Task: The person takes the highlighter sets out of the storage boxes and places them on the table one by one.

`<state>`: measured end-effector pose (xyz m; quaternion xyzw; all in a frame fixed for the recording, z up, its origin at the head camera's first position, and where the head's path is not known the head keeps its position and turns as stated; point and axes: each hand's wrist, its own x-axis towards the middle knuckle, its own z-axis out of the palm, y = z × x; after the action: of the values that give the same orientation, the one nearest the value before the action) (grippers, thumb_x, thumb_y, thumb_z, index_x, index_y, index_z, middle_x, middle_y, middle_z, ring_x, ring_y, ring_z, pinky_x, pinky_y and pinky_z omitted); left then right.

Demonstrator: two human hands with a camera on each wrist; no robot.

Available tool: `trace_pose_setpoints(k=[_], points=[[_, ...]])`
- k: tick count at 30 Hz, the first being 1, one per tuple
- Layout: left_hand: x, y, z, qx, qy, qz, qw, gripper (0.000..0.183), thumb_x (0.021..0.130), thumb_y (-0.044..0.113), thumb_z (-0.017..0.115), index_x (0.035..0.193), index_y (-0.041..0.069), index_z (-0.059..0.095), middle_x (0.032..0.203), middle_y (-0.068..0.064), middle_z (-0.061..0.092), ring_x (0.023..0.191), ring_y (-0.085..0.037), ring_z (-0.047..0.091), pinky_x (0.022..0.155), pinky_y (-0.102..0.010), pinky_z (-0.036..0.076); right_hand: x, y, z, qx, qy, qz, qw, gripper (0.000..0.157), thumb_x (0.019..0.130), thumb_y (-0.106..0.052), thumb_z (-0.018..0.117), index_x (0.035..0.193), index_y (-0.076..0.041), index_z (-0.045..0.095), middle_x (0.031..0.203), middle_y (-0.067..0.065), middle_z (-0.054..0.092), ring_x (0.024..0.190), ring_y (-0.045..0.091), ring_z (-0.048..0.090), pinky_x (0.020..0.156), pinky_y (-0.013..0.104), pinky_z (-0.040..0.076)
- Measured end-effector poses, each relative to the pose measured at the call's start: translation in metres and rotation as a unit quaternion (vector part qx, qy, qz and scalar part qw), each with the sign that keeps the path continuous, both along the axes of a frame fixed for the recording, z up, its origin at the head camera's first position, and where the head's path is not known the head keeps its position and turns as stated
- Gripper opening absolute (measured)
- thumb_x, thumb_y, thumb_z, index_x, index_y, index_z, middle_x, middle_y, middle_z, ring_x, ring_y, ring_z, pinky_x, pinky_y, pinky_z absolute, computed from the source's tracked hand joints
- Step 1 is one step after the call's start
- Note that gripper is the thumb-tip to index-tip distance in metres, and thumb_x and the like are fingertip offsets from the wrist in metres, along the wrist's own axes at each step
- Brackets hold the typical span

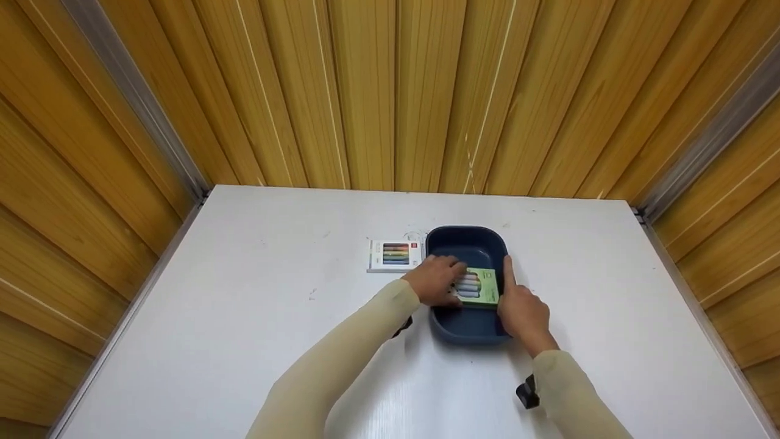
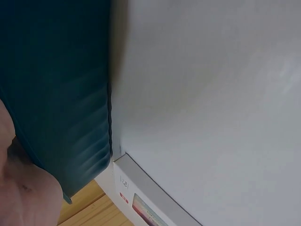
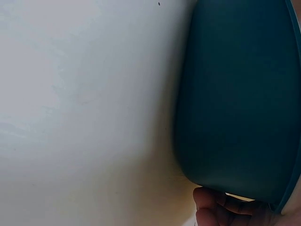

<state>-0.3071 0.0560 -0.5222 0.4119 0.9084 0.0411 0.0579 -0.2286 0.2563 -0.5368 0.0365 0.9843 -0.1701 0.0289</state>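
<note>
A dark blue plastic bin [image 1: 463, 332] with rounded corners rests on the white table; its outer wall [image 2: 61, 94] fills much of the left wrist view. Inside it is a green box [image 1: 489, 285] with a window showing pale coloured sticks like crayons or markers. My left hand [image 1: 434, 280] reaches over the bin's left rim and grips the box's left end, thumb on the near edge and fingers on the far one. My right hand [image 1: 525, 311] holds the bin's right rim, index finger along it. Other fingers [image 3: 225, 207] curl against the outside wall.
A white box [image 1: 376, 256] with bright coloured sticks in its window lies flat just left of the bin. The white table [image 1: 244, 292] is bounded by wood-patterned panels [image 1: 365, 91] at the back and both sides. A black strap piece [image 1: 528, 393] shows at the right wrist.
</note>
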Motion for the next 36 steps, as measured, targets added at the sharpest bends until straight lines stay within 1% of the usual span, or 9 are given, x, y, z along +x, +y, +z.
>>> trace_pose_setpoints(k=[5,12,15,22,28,32,36], points=[[0.0016,0.0,0.0005,-0.001,0.007,0.007,1.0,0.069,0.087,0.051,0.077,0.14,0.015,0.052,0.141,-0.005,0.056,0.13,-0.021,0.054,0.109,-0.032,0.038,0.0001,-0.0005,0.0001,-0.009,-0.003,-0.002,1.0,0.074,0.102,-0.01,0.043,0.163,-0.008,0.002,0.097,0.029,0.065,0.067,0.032,0.058,0.062,0.052,0.049],[0.0031,0.0013,-0.003,-0.016,0.001,0.016,0.9997,0.074,0.087,0.052,0.077,0.145,0.016,0.049,0.143,-0.004,0.055,0.132,-0.02,0.052,0.111,-0.032,0.037,0.0004,-0.0003,-0.0024,-0.016,-0.005,-0.001,1.0,0.074,0.102,-0.01,0.043,0.163,-0.007,0.001,0.096,0.028,0.065,0.067,0.03,0.057,0.063,0.051,0.049],[0.003,0.0013,-0.0028,-0.013,0.006,0.015,0.9998,0.074,0.086,0.052,0.077,0.145,0.015,0.049,0.143,-0.004,0.055,0.131,-0.02,0.053,0.111,-0.032,0.037,0.0001,-0.0005,-0.0019,-0.015,0.0,-0.003,1.0,0.074,0.102,-0.01,0.043,0.163,-0.007,0.001,0.096,0.028,0.065,0.067,0.03,0.056,0.063,0.05,0.048],[0.0024,0.0015,-0.0034,-0.008,0.028,-0.002,0.9996,0.072,0.086,0.052,0.077,0.141,0.013,0.051,0.137,-0.006,0.058,0.127,-0.022,0.057,0.108,-0.036,0.04,0.0012,-0.0002,-0.0003,-0.007,0.004,-0.001,1.0,0.075,0.101,-0.009,0.045,0.163,-0.007,0.002,0.097,0.03,0.066,0.065,0.031,0.058,0.059,0.051,0.048],[0.002,0.0017,-0.0047,-0.009,0.025,0.001,0.9996,0.07,0.088,0.05,0.076,0.142,0.014,0.05,0.137,-0.006,0.057,0.127,-0.022,0.056,0.109,-0.035,0.039,0.0012,-0.0005,-0.0011,-0.012,0.003,-0.006,1.0,0.076,0.1,-0.009,0.046,0.163,-0.008,0.003,0.092,0.028,0.065,0.064,0.03,0.056,0.058,0.049,0.047],[0.0022,0.0019,-0.0048,-0.015,0.019,0.005,0.9997,0.069,0.089,0.048,0.076,0.144,0.015,0.049,0.14,-0.005,0.055,0.13,-0.021,0.054,0.11,-0.034,0.038,0.0001,-0.0002,-0.0016,-0.017,-0.006,-0.006,1.0,0.076,0.1,-0.009,0.045,0.163,-0.009,0.002,0.095,0.029,0.065,0.065,0.031,0.057,0.059,0.05,0.047],[0.0031,0.0012,-0.0028,-0.013,0.027,0.006,0.9995,0.068,0.089,0.047,0.076,0.144,0.015,0.05,0.139,-0.005,0.056,0.129,-0.021,0.054,0.109,-0.034,0.039,-0.0013,0.0001,-0.002,-0.021,-0.005,-0.006,1.0,0.077,0.1,-0.009,0.045,0.163,-0.009,0.0,0.096,0.029,0.065,0.066,0.03,0.055,0.06,0.049,0.047]])
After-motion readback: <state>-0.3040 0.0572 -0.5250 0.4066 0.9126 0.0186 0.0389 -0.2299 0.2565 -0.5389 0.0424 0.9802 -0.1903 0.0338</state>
